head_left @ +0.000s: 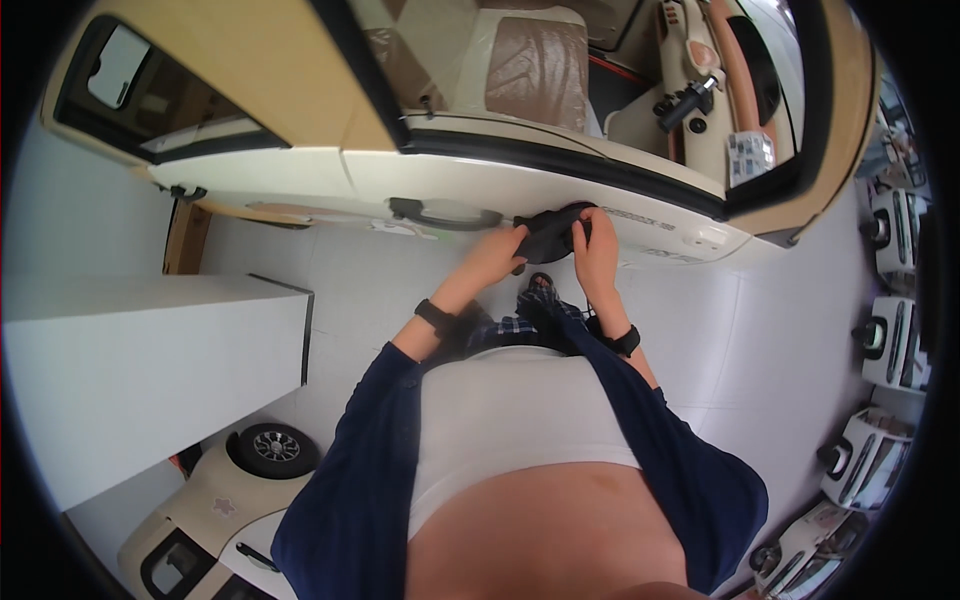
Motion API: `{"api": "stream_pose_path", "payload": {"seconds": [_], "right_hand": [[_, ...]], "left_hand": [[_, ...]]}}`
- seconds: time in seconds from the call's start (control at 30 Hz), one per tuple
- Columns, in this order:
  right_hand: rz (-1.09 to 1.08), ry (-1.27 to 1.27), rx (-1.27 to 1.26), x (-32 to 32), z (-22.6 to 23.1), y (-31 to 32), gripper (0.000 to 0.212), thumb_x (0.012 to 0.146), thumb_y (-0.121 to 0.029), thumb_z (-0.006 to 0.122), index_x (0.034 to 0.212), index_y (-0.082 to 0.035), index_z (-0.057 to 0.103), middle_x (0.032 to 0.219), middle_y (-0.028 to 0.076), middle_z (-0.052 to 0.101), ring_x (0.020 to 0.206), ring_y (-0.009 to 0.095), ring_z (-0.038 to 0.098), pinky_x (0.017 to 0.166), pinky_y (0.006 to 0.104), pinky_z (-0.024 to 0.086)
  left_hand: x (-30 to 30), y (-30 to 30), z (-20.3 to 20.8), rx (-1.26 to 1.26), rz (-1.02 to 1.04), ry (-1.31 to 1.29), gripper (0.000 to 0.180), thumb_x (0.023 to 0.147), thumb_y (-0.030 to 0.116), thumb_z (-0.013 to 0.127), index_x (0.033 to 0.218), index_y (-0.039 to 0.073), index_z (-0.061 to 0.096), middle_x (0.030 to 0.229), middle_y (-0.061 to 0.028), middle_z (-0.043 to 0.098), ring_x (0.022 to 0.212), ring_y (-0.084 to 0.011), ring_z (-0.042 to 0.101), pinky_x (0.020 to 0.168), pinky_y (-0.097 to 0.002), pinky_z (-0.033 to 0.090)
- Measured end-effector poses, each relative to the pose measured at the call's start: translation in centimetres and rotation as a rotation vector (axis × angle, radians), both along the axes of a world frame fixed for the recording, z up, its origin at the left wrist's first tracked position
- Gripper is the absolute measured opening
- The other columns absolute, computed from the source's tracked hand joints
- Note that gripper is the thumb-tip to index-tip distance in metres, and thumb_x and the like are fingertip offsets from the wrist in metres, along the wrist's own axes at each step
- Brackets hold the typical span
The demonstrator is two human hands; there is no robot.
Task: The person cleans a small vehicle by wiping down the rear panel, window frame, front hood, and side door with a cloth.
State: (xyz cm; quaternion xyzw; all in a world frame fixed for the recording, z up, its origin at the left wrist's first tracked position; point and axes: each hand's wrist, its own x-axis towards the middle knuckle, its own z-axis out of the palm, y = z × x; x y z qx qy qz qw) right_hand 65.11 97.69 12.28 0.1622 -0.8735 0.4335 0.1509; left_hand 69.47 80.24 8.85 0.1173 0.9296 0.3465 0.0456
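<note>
Both my hands hold a dark, soft-looking black item (pixel 549 238) in front of a small cream-and-tan vehicle's door (pixel 370 180); its exact kind I cannot make out. My left hand (pixel 500 252) pinches the near left side of it, and my right hand (pixel 598 245) grips its right end with fingers bent over the top. Just left of the item, a dark door handle (pixel 445 215) stands out from the panel. Whether the black item touches the door is hard to tell.
Through the open window above, a seat (pixel 535 65) in clear plastic and a steering area with a dark lever (pixel 690 103) show. A white box-like block (pixel 160 370) stands at left. Another vehicle's wheel (pixel 278 450) lies lower left; several small vehicles (pixel 895 340) line the right.
</note>
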Motion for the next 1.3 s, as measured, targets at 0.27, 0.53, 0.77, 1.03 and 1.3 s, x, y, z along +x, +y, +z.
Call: {"api": "stream_pose_path", "payload": {"seconds": [0.27, 0.53, 0.77, 1.03, 1.3], "right_hand": [[0.278, -0.215, 0.182, 3.0, 0.5, -9.5, 0.016, 0.076, -0.012, 0.059, 0.089, -0.004, 0.054, 0.085, 0.013, 0.057, 0.08, 0.032, 0.054, 0.068, 0.0383, 0.043], [0.364, 0.175, 0.118, 5.3, 2.3, -15.9, 0.018, 0.075, -0.01, 0.062, 0.089, -0.004, 0.053, 0.086, 0.013, 0.058, 0.076, 0.033, 0.055, 0.063, 0.0362, 0.045], [0.119, 0.275, -0.116, 2.4, 5.6, -16.0, 0.008, 0.079, 0.004, 0.052, 0.085, 0.0, 0.05, 0.098, 0.015, 0.061, 0.086, 0.029, 0.059, 0.076, 0.0298, 0.045], [-0.222, 0.406, -0.379, 0.8, 7.1, -8.8, 0.008, 0.081, 0.007, 0.049, 0.085, 0.0, 0.05, 0.096, 0.012, 0.061, 0.085, 0.019, 0.059, 0.076, 0.0265, 0.044], [-0.435, 0.17, -0.391, -0.4, 5.5, 2.2, 0.006, 0.085, 0.0, 0.049, 0.091, 0.001, 0.053, 0.091, 0.009, 0.061, 0.087, 0.017, 0.06, 0.077, 0.0272, 0.045]], "left_hand": [[10.8, -10.6, -1.8, 0.134, 0.367, -0.123, 0.034, 0.078, 0.016, 0.057, 0.109, 0.004, 0.051, 0.101, -0.0167, 0.057, 0.091, -0.0344, 0.054, 0.077, -0.0391, 0.044], [14.1, -15.6, -0.3, 0.188, 0.687, 0.093, 0.02, 0.08, 0.017, 0.056, 0.094, 0.004, 0.057, 0.089, -0.0144, 0.059, 0.083, -0.0327, 0.055, 0.073, -0.0388, 0.042], [8.9, -13.3, 4.8, 0.493, 0.686, 0.229, 0.021, 0.086, 0.02, 0.052, 0.098, 0.002, 0.052, 0.083, -0.0156, 0.058, 0.075, -0.0319, 0.056, 0.068, -0.0378, 0.043], [2.7, -6.1, 6.8, 0.503, 0.39, 0.194, 0.027, 0.087, 0.027, 0.051, 0.1, 0.003, 0.052, 0.078, -0.0187, 0.059, 0.073, -0.0347, 0.058, 0.062, -0.0374, 0.044], [-1.4, 3.8, 6.2, 0.299, 0.094, 0.196, 0.029, 0.087, 0.032, 0.049, 0.09, 0.004, 0.054, 0.07, -0.0186, 0.058, 0.064, -0.0374, 0.056, 0.058, -0.0423, 0.044]]}}
